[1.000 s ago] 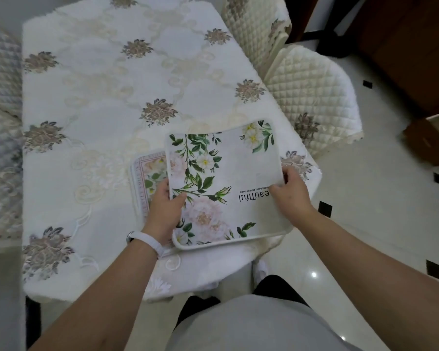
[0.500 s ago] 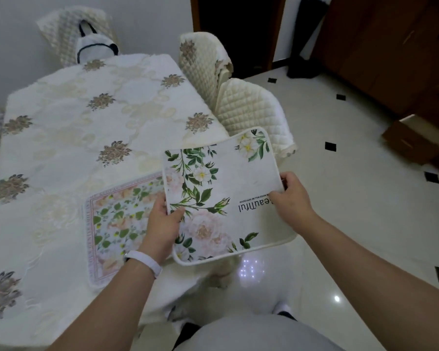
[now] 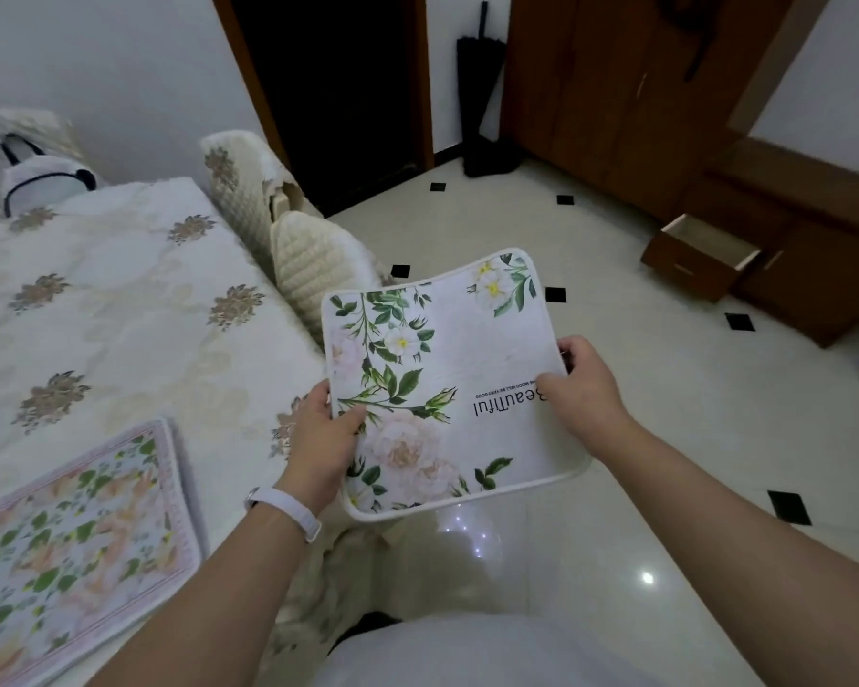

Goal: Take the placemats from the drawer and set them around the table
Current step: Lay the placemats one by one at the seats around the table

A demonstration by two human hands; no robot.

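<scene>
Findings: the white floral placemat, printed "Beautiful", is off the table and held in the air over the tiled floor, just past the table's corner. The left hand pinches its left edge and the right hand pinches its right edge, each with the thumb on top and curled fingers beneath. Both holds are at the margins only, and the mat bows between them with its far corners lifted. If either pinch gave way, the limp mat would likely swing down and drop to the floor. A pink-bordered floral placemat lies flat on the embroidered tablecloth near the table's near edge, just beside the left forearm, so a careless sweep of that arm could push it off. The quilted chair stands close against the table side, and the mat's far corner could catch on its back on the way to that setting. Sliding a mat rather than lowering it could ruck the loose cloth. The open drawer juts out over the floor, which looks like a tripping hazard.
</scene>
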